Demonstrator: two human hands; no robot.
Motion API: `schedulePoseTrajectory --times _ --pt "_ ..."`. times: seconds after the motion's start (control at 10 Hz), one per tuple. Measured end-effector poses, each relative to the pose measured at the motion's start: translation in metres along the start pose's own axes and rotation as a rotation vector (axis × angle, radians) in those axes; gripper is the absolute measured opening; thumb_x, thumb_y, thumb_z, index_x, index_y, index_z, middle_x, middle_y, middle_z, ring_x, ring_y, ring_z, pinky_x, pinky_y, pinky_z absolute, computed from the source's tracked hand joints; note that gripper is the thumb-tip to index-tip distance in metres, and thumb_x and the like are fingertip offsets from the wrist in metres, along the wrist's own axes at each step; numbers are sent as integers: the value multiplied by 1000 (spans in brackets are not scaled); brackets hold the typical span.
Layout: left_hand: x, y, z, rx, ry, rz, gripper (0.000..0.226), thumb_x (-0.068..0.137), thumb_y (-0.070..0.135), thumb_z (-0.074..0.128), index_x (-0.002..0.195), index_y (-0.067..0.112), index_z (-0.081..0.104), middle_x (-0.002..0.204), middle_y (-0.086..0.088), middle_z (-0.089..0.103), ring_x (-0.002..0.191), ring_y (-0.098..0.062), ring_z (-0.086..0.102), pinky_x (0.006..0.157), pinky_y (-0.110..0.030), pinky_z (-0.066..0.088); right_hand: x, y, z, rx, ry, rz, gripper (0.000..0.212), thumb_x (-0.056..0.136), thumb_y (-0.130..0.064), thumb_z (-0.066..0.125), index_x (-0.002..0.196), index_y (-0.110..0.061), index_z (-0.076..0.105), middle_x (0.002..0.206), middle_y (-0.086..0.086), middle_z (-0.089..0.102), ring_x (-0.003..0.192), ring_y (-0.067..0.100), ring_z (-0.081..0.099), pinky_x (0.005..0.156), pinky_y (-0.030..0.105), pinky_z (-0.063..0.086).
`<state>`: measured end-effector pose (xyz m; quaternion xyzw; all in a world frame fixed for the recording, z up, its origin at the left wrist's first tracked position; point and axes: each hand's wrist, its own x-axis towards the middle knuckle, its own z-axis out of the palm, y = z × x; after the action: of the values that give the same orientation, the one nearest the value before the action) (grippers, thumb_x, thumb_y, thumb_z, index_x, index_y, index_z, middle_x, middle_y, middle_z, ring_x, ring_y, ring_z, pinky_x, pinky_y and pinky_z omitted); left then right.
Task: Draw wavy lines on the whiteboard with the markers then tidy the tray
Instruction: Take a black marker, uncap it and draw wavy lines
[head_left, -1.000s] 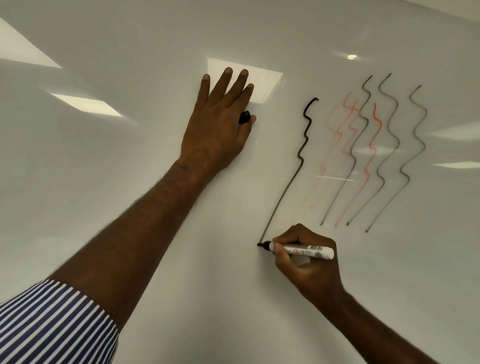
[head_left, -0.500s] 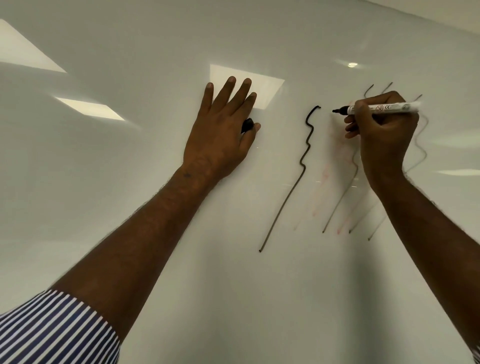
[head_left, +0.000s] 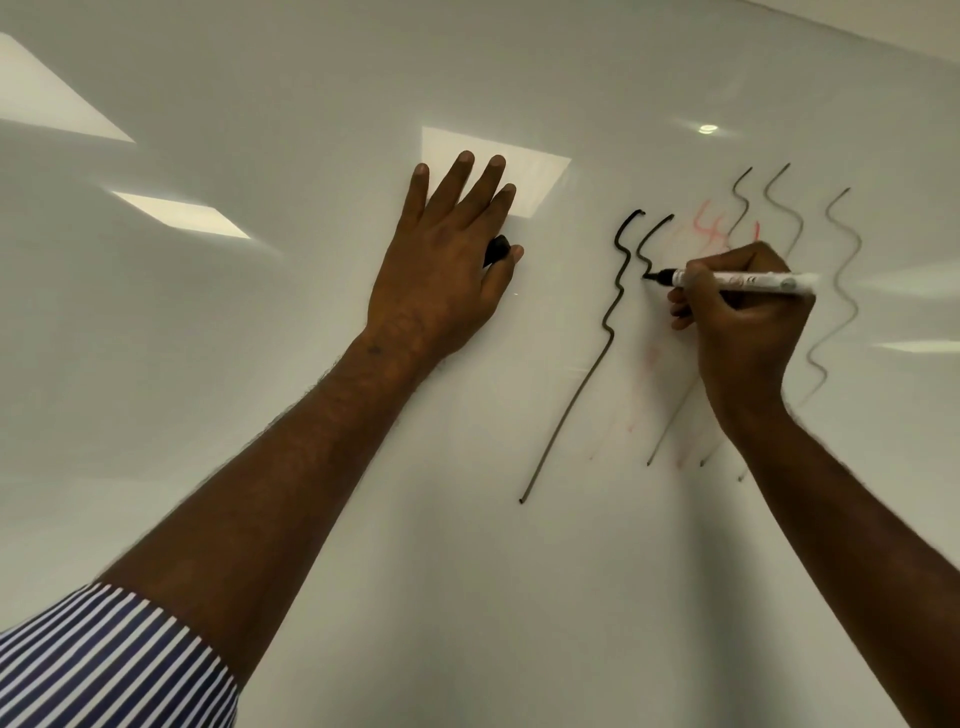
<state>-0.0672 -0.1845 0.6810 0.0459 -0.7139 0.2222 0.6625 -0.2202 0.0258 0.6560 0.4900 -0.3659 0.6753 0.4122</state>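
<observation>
A striped sleeve (head_left: 104, 660) covers the left upper arm at the lower left corner. The left hand (head_left: 447, 260) lies flat against the whiteboard (head_left: 260, 364), fingers straight and spread, with a black cap (head_left: 497, 249) tucked between thumb and palm. The right hand (head_left: 748, 322) has its grip closed around a white marker (head_left: 737, 281), which lies nearly level with its black tip pointing left. The tip touches the board at the lower end of a short black wavy line (head_left: 649, 244). Just left of it runs a long black wavy line (head_left: 597, 364). Farther right are faint red lines (head_left: 711, 231) and grey wavy lines (head_left: 844, 291), partly hidden behind the right hand.
</observation>
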Motion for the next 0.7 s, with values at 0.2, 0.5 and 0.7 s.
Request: schedulePoseTrajectory --times 0.2,0.5,0.7 --pt "-2 1 -1 1 5 -2 56 104 40 36 151 11 41 163 -5 28 154 -25 18 126 -49 5 -32 1 -7 20 15 10 17 93 -8 68 83 -21 64 78 10 69 65 32 66 57 38 54" --pt "-3 0 -2 -10 9 -1 57 104 42 35 151 11 42 163 -5 30 153 -25 19 126 -49 7 -62 9 -21 17 1 33 17 92 -4 67 80 -17 64 73 7 68 62 38 63 55 48 51" --pt "-4 1 -1 -13 7 0 58 104 44 33 151 11 42 163 -5 30 153 -25 19 126 -50 8 -136 2 -18 -75 -366 -23 11 84 -20 69 74 -15 69 73 -7 66 64 17 64 55 37 50"
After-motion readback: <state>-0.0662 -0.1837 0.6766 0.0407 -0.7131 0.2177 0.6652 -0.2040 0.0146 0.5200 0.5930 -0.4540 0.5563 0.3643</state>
